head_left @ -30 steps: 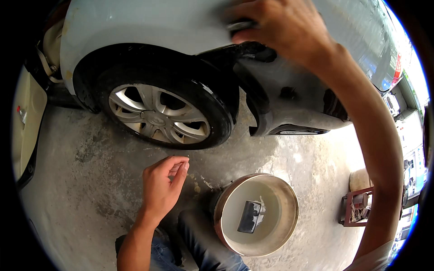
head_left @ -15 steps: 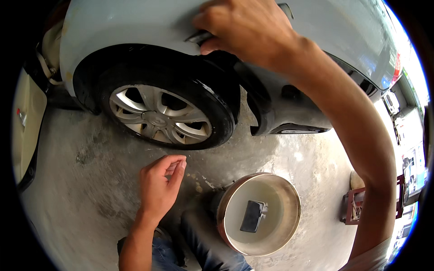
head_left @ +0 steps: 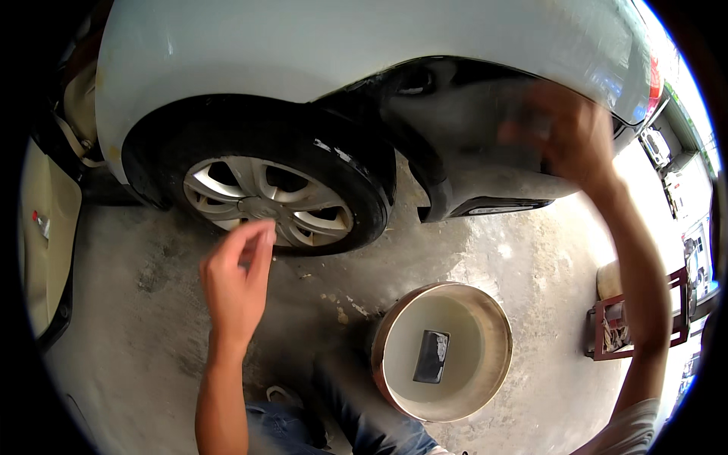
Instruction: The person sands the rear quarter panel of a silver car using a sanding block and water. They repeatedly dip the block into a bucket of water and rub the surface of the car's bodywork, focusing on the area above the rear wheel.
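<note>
My right hand (head_left: 569,136) is smeared by motion in front of the lower black part of the grey car's bumper (head_left: 462,121). A dark greyish patch shows by its fingers, too blurred to name, and whether the hand touches the bumper does not show. My left hand (head_left: 239,280) is raised before the car's wheel (head_left: 265,201), thumb and fingertips drawn together, with nothing visible in them. Below, a round metal pot (head_left: 504,356) of cloudy water stands on the floor. A dark rectangular block or pad (head_left: 431,356) lies in it.
The silver body panel (head_left: 227,53) arches over the black tyre (head_left: 364,189). At the left is a cream-coloured car door panel (head_left: 49,258), standing open. A dark red stool or rack (head_left: 610,326) sits at the right on the concrete floor (head_left: 546,250). My jeans-clad legs (head_left: 379,417) are beside the pot.
My right hand has moved right and down, from the panel above the wheel, where it held a dark flat piece, to the black bumper part. My left hand has shifted slightly left and up.
</note>
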Demonstrator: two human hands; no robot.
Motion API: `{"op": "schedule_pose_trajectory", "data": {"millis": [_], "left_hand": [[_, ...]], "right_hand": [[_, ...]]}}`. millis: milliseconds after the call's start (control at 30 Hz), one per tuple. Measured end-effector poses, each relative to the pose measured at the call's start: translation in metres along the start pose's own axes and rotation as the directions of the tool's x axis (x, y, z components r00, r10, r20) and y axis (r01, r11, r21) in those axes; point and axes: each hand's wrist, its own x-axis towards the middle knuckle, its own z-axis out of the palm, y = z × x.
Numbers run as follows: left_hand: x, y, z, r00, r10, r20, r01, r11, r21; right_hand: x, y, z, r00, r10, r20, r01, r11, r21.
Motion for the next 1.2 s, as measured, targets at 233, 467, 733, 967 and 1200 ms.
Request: {"op": "schedule_pose_trajectory", "data": {"millis": [233,467,733,967,1200], "left_hand": [[0.150,0.094,0.055,0.851,0.521,-0.057,-0.487,0.826,0.282],[0.164,0.112,0.061,0.833,0.548,0.074,-0.501,0.691,0.521],[0.152,0.091,0.031,0.867,0.483,0.118,-0.475,0.735,0.483],[0.136,0.085,0.067,0.455,0.851,0.264,-0.819,0.283,0.500],[0.140,0.054,0.033,0.395,0.782,0.482,-0.846,0.105,0.523]], "right_hand": [[-0.241,-0.135,0.092,0.409,-0.011,0.912,-0.412,0.890,0.196],[-0.371,-0.224,0.181,0.324,-0.053,0.945,-0.770,0.566,0.295],[-0.390,-0.171,0.186,0.168,-0.050,0.984,-0.738,0.656,0.159],[-0.070,-0.040,0.024,0.809,0.218,0.545,-0.530,0.672,0.517],[0.019,-0.011,-0.005,0.993,0.112,0.024,-0.115,0.968,0.225]]}}
